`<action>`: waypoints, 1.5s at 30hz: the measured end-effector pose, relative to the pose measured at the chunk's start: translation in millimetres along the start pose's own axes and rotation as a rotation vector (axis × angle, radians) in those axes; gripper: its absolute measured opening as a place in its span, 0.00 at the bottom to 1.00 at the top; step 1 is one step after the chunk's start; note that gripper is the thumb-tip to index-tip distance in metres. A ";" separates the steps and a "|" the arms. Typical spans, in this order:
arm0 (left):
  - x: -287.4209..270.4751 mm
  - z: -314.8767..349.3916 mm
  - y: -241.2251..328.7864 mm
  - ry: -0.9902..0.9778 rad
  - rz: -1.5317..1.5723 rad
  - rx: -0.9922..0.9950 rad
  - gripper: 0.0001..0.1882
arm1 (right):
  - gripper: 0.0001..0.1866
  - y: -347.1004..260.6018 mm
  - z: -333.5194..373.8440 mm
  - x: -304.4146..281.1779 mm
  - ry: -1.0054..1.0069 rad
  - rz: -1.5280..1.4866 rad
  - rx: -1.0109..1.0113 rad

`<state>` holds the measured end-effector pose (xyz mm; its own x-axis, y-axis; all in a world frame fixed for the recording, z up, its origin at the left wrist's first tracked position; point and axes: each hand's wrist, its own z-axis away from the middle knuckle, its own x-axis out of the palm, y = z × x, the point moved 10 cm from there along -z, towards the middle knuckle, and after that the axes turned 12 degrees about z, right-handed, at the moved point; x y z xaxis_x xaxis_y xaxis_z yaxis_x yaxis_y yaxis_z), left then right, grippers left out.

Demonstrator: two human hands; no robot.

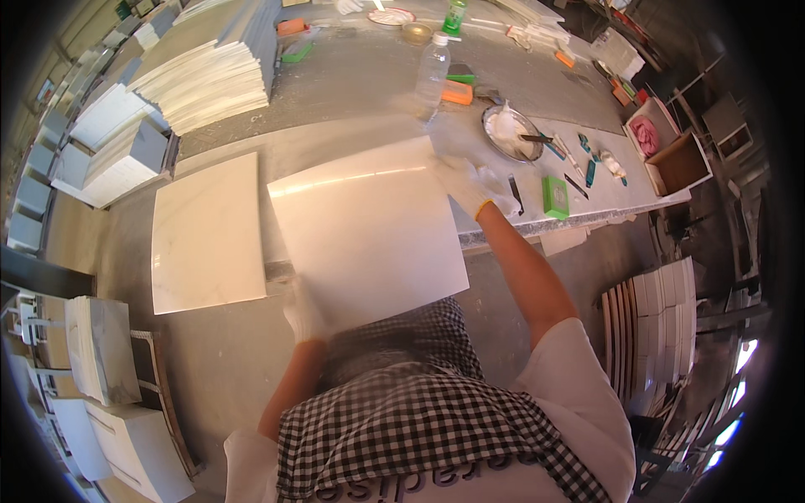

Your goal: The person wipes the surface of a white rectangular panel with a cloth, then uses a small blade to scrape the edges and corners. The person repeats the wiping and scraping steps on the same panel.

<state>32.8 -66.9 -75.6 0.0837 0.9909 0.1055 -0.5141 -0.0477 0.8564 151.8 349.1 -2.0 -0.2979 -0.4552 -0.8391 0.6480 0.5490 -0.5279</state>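
A glossy white square tile (369, 235) is tilted in front of me, over the near edge of the worktable. My left hand (302, 314), in a white glove, grips its near left edge, with the fingers partly hidden by the tile. At the far right edge, my right hand (465, 184) holds the same tile; its glove is white with a yellow cuff and slightly blurred. Another white tile (210, 239) with faint veining lies to the left, jutting past the table edge.
Tall tile stacks (214, 80) stand at the far left of the table (352, 80). Right of the held tile are a clear bottle (433, 71), a bowl of white paste (505, 126), a green block (555, 197) and several small tools. An open box (662, 142) stands at the right end.
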 end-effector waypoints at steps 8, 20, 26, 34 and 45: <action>-8.1 -23.6 -9.9 0.058 -0.152 0.099 0.39 | 0.17 -7.9 35.0 -24.3 0.152 0.224 -0.243; 4.9 2.2 12.5 -0.043 -0.163 0.062 0.40 | 0.19 -28.4 186.9 10.4 0.654 0.364 -0.219; 13.3 9.3 19.6 -0.144 -0.172 0.031 0.36 | 0.21 -65.2 222.4 28.3 0.521 0.408 -0.215; 22.8 9.4 21.8 -0.237 -0.085 0.051 0.26 | 0.21 -76.5 232.8 35.5 0.580 0.376 -0.261; 15.9 8.7 14.0 -0.182 -0.085 -0.019 0.23 | 0.21 -100.6 247.1 78.4 0.317 0.277 -0.434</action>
<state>34.4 -52.9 -57.5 0.2799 0.9519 0.1244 -0.5142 0.0392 0.8568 236.5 85.0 17.7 -0.3964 -0.0601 -0.9161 0.4062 0.8834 -0.2338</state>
